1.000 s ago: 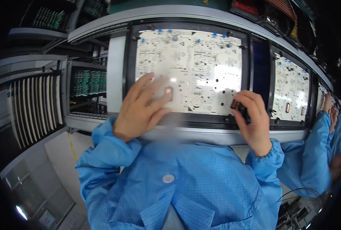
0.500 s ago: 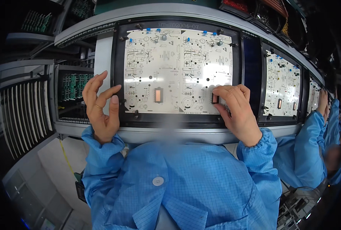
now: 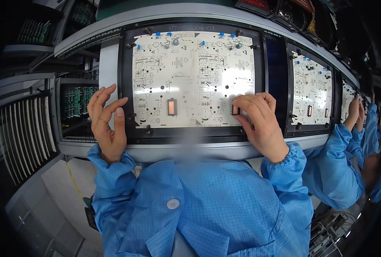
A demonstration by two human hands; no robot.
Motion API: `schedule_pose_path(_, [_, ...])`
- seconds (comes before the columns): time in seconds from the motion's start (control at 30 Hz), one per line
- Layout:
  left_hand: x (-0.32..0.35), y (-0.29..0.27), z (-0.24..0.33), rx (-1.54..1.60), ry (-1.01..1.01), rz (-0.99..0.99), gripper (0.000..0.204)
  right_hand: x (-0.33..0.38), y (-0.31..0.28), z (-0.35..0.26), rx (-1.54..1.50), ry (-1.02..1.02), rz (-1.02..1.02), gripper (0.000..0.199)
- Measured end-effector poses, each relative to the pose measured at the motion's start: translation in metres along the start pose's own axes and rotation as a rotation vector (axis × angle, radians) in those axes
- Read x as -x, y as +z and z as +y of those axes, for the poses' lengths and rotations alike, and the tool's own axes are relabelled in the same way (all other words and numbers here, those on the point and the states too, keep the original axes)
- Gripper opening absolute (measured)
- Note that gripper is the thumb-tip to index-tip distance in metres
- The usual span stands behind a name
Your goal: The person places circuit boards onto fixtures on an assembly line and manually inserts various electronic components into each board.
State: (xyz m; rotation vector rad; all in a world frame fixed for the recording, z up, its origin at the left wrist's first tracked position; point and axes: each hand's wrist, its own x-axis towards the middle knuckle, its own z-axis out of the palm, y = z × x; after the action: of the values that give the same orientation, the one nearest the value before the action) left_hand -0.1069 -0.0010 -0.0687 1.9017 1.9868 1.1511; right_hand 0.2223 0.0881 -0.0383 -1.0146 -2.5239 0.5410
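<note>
A white circuit board panel (image 3: 186, 92) of two printed halves lies in a black frame (image 3: 190, 134) in front of me. My right hand (image 3: 259, 122) is over its lower right part, thumb and fingers closed round a small black rectangular component (image 3: 235, 110) with a copper-coloured face. That component rests on the board or just above it; which, I cannot tell. A similar black component with a copper-coloured face (image 3: 171, 107) sits upright on the left half. My left hand (image 3: 109, 124) hovers by the frame's left edge, fingers spread and holding nothing.
Rightward along the metal rail (image 3: 190, 150) lies another framed board (image 3: 312, 92), with a co-worker's hands (image 3: 356, 112) beyond. Bins of small parts (image 3: 284, 15) stand at the back right. Racks of green boards (image 3: 77, 98) and a slotted rack (image 3: 25, 132) occupy the left.
The whole view has shifted slightly, so boards, rail and hands appear a little further left. More of the copper-coloured face shows under my right fingers; both hands keep nearly the same pose.
</note>
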Motion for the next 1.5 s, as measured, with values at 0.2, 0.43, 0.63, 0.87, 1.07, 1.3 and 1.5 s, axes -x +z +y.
schedule_pose_path(0.2, [0.004, -0.006, 0.0, -0.061, 0.016, -0.06, 0.026, 0.005, 0.004, 0.003, 0.025, 0.014, -0.004, 0.034])
schedule_pose_path(0.43, [0.007, -0.003, -0.01, -0.014, -0.101, -0.003, 0.028, 0.017, 0.005, 0.007, 0.041, -0.008, 0.093, 0.033])
schedule_pose_path(0.63, [0.012, 0.005, -0.033, 0.331, -0.455, -0.053, 0.04, 0.025, -0.003, 0.018, 0.077, 0.312, 0.328, 0.028])
schedule_pose_path(0.87, [0.014, 0.006, -0.006, 0.493, -0.672, -0.085, 0.045, 0.033, -0.011, 0.017, -0.114, 0.535, 0.273, 0.028])
schedule_pose_path(1.07, [0.004, -0.009, 0.005, 0.314, -0.778, -0.091, 0.04, 0.017, -0.078, 0.053, -0.273, 0.392, -0.127, 0.023])
schedule_pose_path(1.3, [-0.047, -0.026, 0.087, -0.164, -0.279, -0.109, 0.027, -0.099, -0.124, 0.184, 0.288, 0.227, 0.363, 0.011])
schedule_pose_path(1.5, [-0.113, 0.028, 0.139, -0.113, 0.147, -0.181, 0.017, -0.114, -0.114, 0.237, 0.608, 0.278, 0.244, 0.009])
